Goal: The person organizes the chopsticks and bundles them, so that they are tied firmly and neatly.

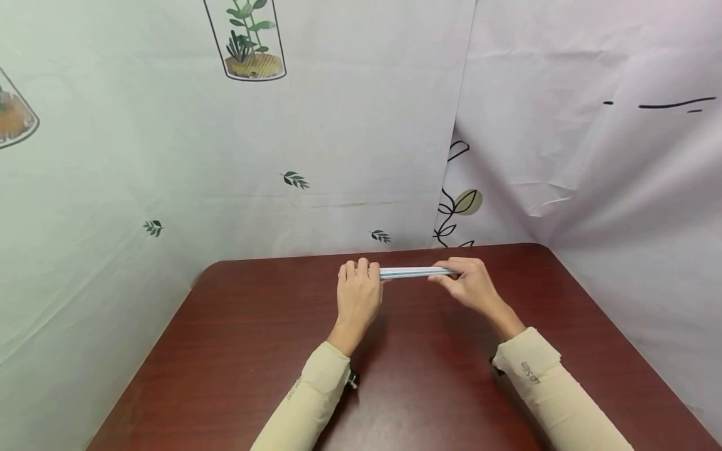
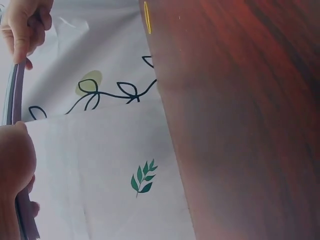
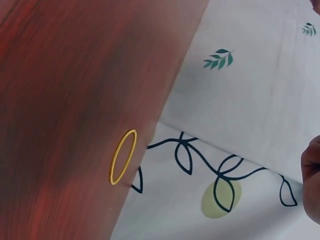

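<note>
Both hands hold a thin, flat stack (image 1: 406, 273) with white and pale-blue edges, seen edge-on above the far part of the table; its exact kind cannot be told. My left hand (image 1: 359, 294) grips its left end, with the fingers over the top. At the other end, my right hand (image 1: 468, 282) pinches it between thumb and fingers. The left wrist view shows the stack (image 2: 16, 95) running between both hands, its near side dark. Only a sliver of the right hand (image 3: 312, 180) appears in the right wrist view.
A yellow rubber band (image 3: 114, 182) lies on the reddish-brown table (image 1: 254, 338) near its far edge; in the head view it cannot be made out. White printed cloth (image 1: 350, 125) hangs behind the table and along both sides.
</note>
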